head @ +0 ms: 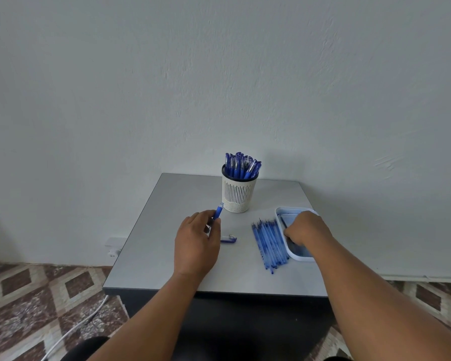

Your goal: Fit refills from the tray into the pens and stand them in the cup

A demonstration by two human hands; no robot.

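Observation:
My left hand (197, 243) grips a blue pen barrel (218, 211) that points up and away, just left of the cup. A white slotted cup (237, 195) at the back of the table holds several blue pens (241, 165). My right hand (306, 227) reaches into the white tray (301, 257) with fingers curled down over dark refills; whether it holds one is hidden. A row of several blue refills (270, 243) lies on the table left of the tray. A pen cap (229, 238) lies beside my left hand.
The small grey table (167, 256) stands against a pale wall. Its front edge is close to me. A white cable (73, 332) runs over the patterned floor at the left, below a wall socket (113, 246).

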